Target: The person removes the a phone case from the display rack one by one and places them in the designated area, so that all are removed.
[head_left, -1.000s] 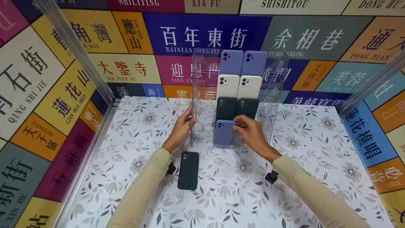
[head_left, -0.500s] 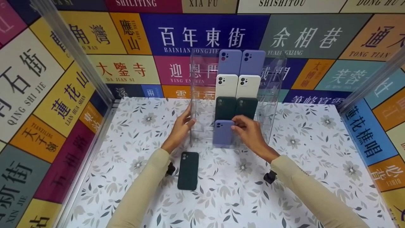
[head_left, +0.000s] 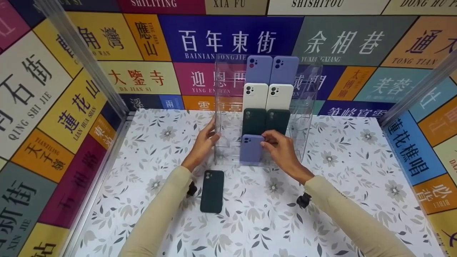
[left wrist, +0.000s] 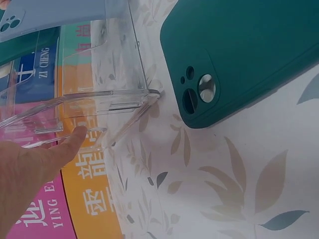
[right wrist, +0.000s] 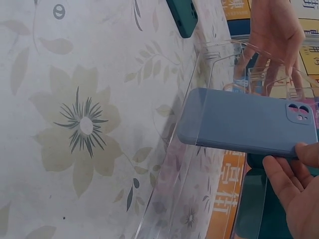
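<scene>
A clear stepped display rack [head_left: 228, 153] stands at the back of the table, holding phone cases in paired columns. My right hand [head_left: 282, 146] pinches the upper right edge of a purple phone case [head_left: 251, 150] in the lowest tier; in the right wrist view, its lower end sits behind the rack's clear front lip. My left hand [head_left: 204, 142] holds the rack's left side, thumb at the front edge and fingers along the outside, seen through the plastic in the right wrist view. A dark green phone case [head_left: 212, 191] lies flat on the table near my left wrist.
Above the held case, the rack carries two green cases [head_left: 254, 121], two white cases [head_left: 255, 95] and two purple cases [head_left: 259, 69]. Panels with printed Chinese place names [head_left: 228, 39] surround the flower-patterned table [head_left: 250, 221] on three sides.
Both hands and the purple case keep nearly the same position. The whole head view shifts slightly; nothing is let go or taken hold of.
</scene>
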The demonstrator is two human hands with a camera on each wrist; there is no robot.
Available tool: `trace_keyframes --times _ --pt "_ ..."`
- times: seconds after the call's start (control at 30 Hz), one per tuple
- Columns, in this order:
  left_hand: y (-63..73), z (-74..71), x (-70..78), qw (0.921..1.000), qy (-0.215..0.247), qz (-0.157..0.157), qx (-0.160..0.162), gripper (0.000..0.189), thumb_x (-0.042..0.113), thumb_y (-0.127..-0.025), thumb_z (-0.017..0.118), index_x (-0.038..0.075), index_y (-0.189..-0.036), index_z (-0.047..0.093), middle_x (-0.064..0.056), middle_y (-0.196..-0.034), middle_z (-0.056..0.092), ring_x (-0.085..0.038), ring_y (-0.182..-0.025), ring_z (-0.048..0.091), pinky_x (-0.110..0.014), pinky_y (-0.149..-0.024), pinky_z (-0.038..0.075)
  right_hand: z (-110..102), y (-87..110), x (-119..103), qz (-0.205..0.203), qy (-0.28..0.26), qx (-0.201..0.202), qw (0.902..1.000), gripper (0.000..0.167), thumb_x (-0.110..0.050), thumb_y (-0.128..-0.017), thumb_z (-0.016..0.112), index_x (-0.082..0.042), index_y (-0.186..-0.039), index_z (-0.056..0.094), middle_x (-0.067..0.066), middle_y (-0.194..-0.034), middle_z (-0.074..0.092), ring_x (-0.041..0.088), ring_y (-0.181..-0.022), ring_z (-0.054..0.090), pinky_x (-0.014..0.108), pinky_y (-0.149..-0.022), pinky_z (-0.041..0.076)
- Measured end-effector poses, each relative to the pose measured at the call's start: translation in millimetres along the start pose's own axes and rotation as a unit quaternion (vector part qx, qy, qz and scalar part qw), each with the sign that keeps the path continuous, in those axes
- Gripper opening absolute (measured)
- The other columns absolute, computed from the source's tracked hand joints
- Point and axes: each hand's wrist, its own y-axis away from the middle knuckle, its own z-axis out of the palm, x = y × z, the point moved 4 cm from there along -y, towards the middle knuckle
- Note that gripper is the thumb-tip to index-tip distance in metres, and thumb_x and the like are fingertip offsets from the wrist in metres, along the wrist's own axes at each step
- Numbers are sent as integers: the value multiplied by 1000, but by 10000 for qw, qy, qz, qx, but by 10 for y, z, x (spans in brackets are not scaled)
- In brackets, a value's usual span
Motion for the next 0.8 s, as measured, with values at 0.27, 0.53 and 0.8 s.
trace_keyframes --times 0.27,0.53,0.8 --pt "1 -16 -42 10000 71 -38 51 76 11 -111 55 29 -177 23 -12 -177 37 -37 -152 50 -59 -122 43 -46 14 -88 20 120 176 9998 20 3 -99 78 -4 -118 78 12 -106 78 27 -98 75 16 -83 58" --pt "1 27 -37 9997 230 -114 22 75 8 -112 53 29 -177 22 -12 -179 32 -37 -152 48 -59 -124 40 -126 9 -281 -353 283 348 9984 21 6 -98 78 0 -118 77 12 -107 78 26 -97 76 17 -83 60" --pt "6 34 -22 9999 6 -125 86 79 11 -110 52 36 -177 18 -10 -179 33 -36 -152 49 -60 -125 38 -49 138 -349 -336 171 131 9992 22 5 -97 80 -1 -119 78 9 -108 79 25 -100 77 20 -85 61"
